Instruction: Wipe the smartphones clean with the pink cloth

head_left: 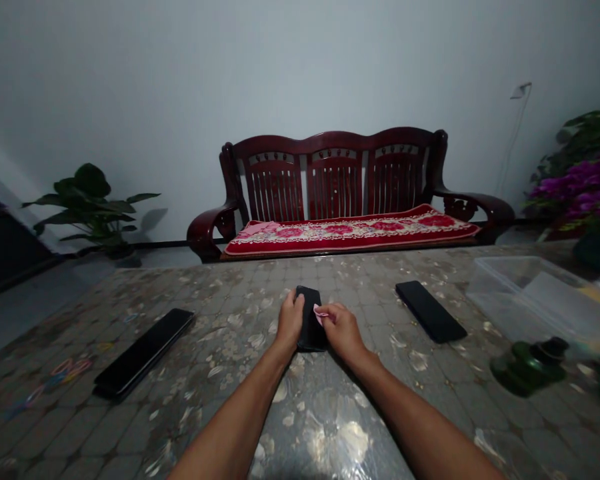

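Note:
A dark smartphone point(310, 328) lies on the patterned tablecloth point(240, 373) in front of me, its long side running away from me. My left hand point(291, 319) grips its left edge, the thumb over the near face. Pinched in the fingers of my right hand point(344, 328) is a small pink cloth point(321, 314), which touches the phone's surface at the right side. Part of the cloth is hidden by the fingers. Another black phone point(430, 312) rests to the right, and a thicker black phone or stack point(144, 353) lies to the left.
Colourful rubber bands point(70, 370) lie at left. On the right are a clear plastic box point(505, 287), a green bottle point(529, 367) with a black cap, and purple flowers point(580, 187). Beyond the table stands a wooden bench point(335, 180); a leafy plant point(93, 207) is behind left.

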Action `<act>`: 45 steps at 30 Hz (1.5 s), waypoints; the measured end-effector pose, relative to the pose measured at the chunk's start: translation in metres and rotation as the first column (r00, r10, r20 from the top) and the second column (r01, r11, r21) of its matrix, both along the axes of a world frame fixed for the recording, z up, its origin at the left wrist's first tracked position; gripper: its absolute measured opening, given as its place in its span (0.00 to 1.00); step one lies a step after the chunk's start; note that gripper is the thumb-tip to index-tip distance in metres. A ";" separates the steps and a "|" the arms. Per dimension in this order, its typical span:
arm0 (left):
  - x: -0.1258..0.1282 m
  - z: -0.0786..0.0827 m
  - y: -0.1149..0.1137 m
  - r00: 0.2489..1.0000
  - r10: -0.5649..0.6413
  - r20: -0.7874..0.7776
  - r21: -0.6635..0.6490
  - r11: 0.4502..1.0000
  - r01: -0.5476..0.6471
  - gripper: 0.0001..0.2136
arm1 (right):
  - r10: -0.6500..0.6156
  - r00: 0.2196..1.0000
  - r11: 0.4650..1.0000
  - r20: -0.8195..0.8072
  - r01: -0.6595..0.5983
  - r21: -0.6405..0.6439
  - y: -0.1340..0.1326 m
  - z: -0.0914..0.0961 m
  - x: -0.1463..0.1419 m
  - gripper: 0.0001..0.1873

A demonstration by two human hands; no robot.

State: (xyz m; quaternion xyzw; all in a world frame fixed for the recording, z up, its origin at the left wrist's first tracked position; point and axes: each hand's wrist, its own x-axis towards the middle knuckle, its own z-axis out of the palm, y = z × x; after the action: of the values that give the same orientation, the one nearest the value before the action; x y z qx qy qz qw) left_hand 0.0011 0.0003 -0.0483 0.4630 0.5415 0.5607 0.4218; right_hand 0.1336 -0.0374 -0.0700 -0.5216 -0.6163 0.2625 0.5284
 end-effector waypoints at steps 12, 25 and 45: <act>0.000 0.001 -0.007 0.945 -0.045 -0.324 -0.084 0.996 0.019 0.17 | 0.072 0.969 0.989 0.235 -0.100 0.111 -0.003 0.004 0.002 0.14; -0.016 0.013 -0.020 0.926 -0.115 -0.360 -0.054 0.993 0.103 0.19 | 0.080 0.986 0.988 0.144 -0.097 0.116 -0.006 0.007 0.004 0.14; -0.097 0.009 -0.045 0.320 -0.014 -0.947 0.241 0.628 0.740 0.16 | 0.090 0.950 0.992 0.299 -0.114 0.062 0.066 0.031 0.008 0.14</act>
State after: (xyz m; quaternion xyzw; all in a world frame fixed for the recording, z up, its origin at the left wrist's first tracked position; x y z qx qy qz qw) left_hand -0.0960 -0.0451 -0.0393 0.9189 0.3055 0.2492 0.0099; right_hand 0.1416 0.0290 -0.0394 -0.5012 -0.7243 0.1840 0.4363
